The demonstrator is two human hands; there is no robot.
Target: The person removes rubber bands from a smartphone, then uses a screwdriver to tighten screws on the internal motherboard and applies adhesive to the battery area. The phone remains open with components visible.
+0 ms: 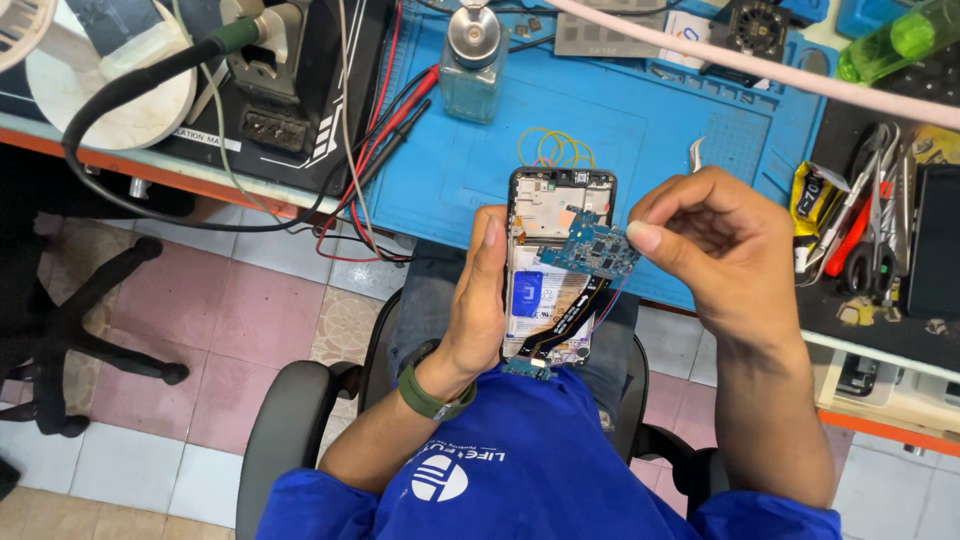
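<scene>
From the head camera, the left hand wraps around the left edge of an opened phone, its fingers pressed along the side and its thumb lying flat up the frame. The phone is held upright above the person's lap, its back cover off, with a white and blue battery showing inside. The right hand sits just beside the phone's upper right corner, and its thumb and first fingers pinch the right end of a small blue circuit board. The board is tilted and lifted over the middle of the phone. A dark flat cable runs from under it down to the bottom of the phone.

Behind the phone lies a blue mat on the counter, with a few yellow rubber bands and a small glass bottle on it. To the right, a tray holds scissors and other tools. A green band is on the left wrist.
</scene>
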